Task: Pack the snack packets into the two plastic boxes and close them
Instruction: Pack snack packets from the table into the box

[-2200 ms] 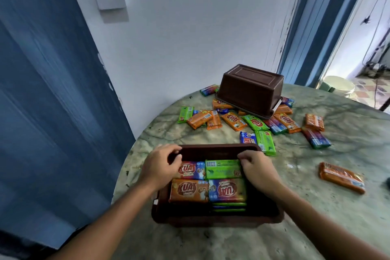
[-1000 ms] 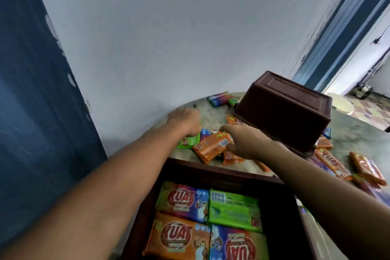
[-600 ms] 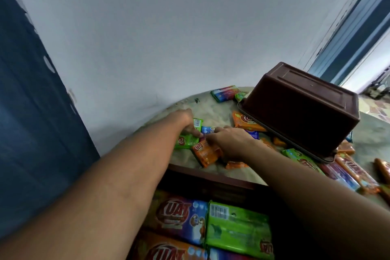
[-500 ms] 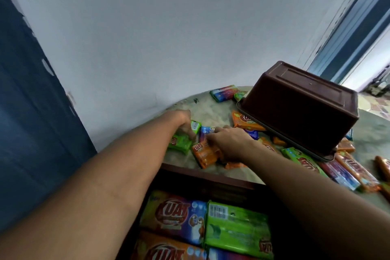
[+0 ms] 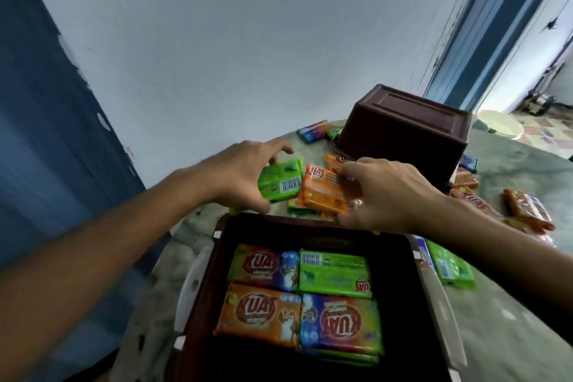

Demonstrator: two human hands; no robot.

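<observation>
Above the open box (image 5: 412, 288), my left hand (image 5: 238, 177) grips a green packet (image 5: 280, 183), my right hand (image 5: 387, 195) an orange packet (image 5: 324, 194); my right fingertips are hidden behind it.

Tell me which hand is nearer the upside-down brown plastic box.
Right. The right hand, holding an orange packet, is just in front of the upside-down brown plastic box; the left hand is farther left.

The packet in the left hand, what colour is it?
Green packet, held by the left hand; head view.
</observation>
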